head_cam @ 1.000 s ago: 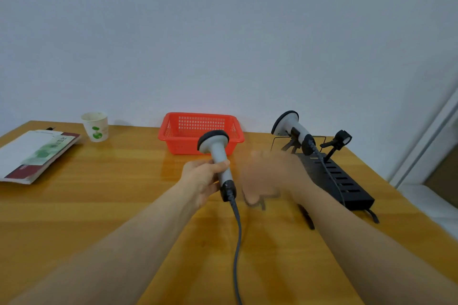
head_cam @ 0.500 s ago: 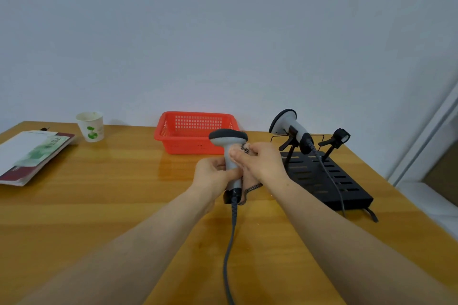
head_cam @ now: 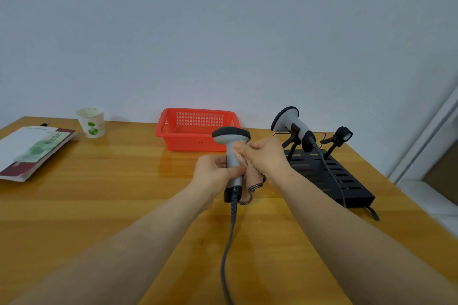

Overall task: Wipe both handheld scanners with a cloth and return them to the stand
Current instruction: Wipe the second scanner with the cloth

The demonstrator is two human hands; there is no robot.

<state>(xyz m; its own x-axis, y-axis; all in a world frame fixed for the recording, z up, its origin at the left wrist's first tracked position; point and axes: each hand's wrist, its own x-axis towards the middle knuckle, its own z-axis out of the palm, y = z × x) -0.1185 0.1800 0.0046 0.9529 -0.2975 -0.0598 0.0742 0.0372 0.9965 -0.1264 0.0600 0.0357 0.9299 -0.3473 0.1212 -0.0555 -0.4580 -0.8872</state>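
At frame centre, the left hand point(head_cam: 215, 173) grips the first scanner point(head_cam: 232, 153) upright by its handle; the right hand point(head_cam: 264, 156) presses a cloth point(head_cam: 252, 182) to it; the second scanner point(head_cam: 293, 127) waits unwiped, seemingly, on the stand point(head_cam: 332, 176) at right.

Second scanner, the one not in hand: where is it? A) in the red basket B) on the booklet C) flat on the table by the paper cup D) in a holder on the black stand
D: the second scanner rests in a holder on the black stand, while the left hand grips the held scanner and the right hand holds the cloth against it.
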